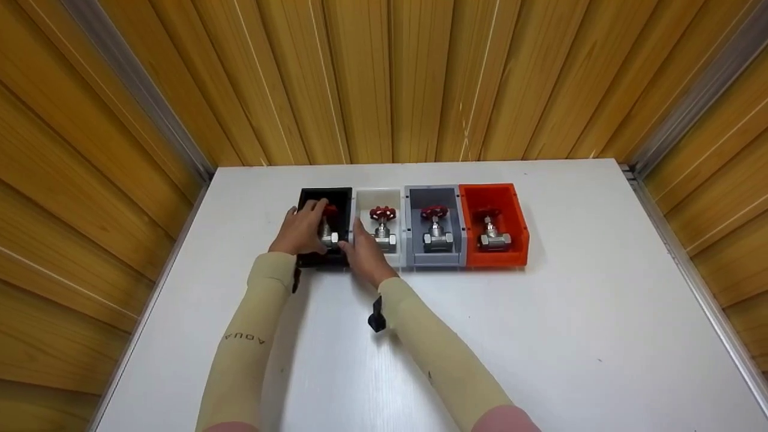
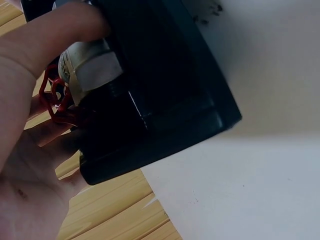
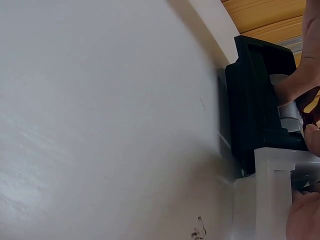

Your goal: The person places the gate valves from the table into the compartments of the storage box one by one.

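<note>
My left hand (image 1: pixel 300 231) reaches into the black bin (image 1: pixel 326 191) and grips a metal gate valve (image 2: pixel 100 70) that has a red handwheel (image 2: pixel 59 97). The thumb presses beside the valve's hex end, and the other fingers spread past the handwheel. Straddling the wall between the black bin and the white bin (image 1: pixel 377 194), my right hand (image 1: pixel 367 258) pinches that wall. Its thumb lies on the black bin's side, close to the valve, while its fingers go down into the white bin. Another valve (image 1: pixel 383 229) stands in the white bin, partly hidden by the right hand.
To the right, joined in the same row, are a grey bin (image 1: pixel 432 194) and an orange bin (image 1: pixel 487 193). Each holds one upright valve with a red handwheel. The row sits on a white table (image 1: pixel 600 288), with wood-patterned walls (image 1: pixel 414 84) behind and at both sides.
</note>
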`<action>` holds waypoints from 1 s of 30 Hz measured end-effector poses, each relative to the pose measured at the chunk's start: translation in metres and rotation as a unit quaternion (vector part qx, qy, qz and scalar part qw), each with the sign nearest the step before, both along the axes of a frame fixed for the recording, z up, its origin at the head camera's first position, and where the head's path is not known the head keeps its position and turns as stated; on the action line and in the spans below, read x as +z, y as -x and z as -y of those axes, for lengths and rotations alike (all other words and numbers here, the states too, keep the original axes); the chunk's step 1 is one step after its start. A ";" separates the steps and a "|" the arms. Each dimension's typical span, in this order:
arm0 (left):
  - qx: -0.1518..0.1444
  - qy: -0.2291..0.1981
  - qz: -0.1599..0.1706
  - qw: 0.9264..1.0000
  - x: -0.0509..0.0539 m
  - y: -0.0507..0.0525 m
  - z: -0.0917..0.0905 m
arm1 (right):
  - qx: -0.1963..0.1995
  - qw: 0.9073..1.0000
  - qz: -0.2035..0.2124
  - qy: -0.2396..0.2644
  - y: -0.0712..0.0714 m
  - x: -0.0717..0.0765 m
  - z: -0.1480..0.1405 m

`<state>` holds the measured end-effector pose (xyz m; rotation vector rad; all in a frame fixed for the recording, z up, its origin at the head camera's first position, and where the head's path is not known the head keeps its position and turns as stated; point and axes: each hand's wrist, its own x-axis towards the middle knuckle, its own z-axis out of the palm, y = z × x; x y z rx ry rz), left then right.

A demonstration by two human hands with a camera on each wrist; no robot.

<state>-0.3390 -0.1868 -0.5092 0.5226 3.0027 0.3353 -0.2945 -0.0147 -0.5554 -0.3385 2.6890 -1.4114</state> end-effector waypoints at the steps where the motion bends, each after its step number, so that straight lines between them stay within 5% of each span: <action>1: 0.000 -0.002 -0.001 1.000 0.000 0.000 0.000 | 0.000 1.000 0.002 0.003 0.000 0.000 0.000; 30: 0.001 0.026 0.004 1.000 -0.016 0.010 -0.002 | -0.016 1.000 0.000 -0.009 0.001 0.000 0.002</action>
